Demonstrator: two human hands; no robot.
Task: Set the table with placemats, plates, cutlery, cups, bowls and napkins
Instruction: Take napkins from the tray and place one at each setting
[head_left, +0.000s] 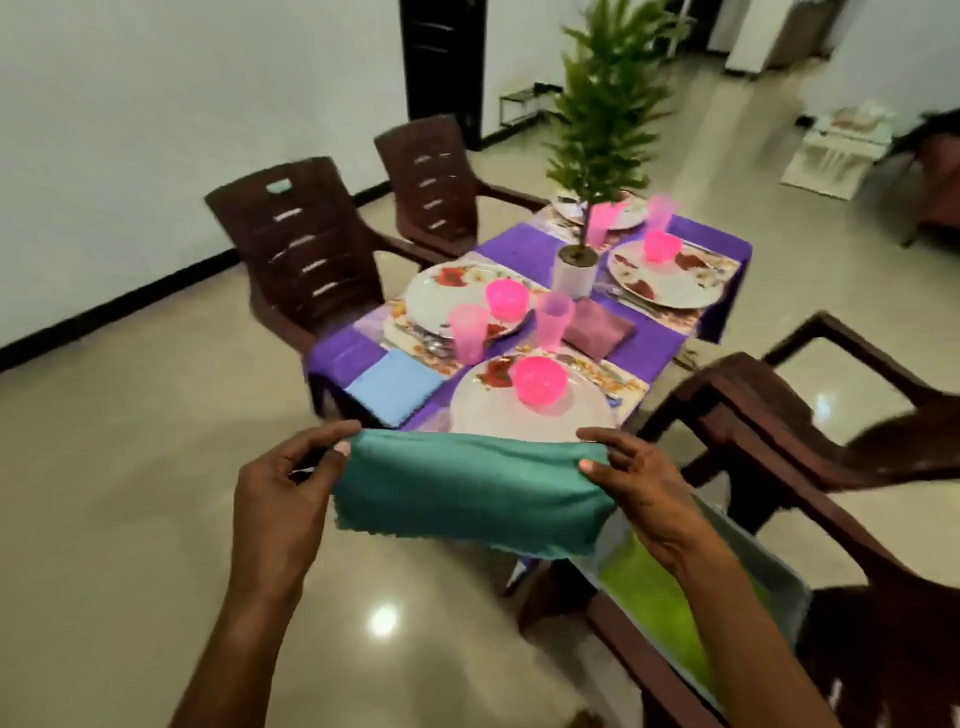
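No legible writing or brand anywhere. Folded teal cloth napkin (462, 488) is held in the air near the tabletop (644, 338) edge, just in front of the nearest white plate (530, 415); long axis runs left-right. Left hand (291, 488) pinches its left end, right hand (639, 483) its right end; lower edge hangs down.

Teal napkin (462, 488), purple tablecloth (519, 254), pink bowls (539, 380), floral-patterned plates (447, 291).
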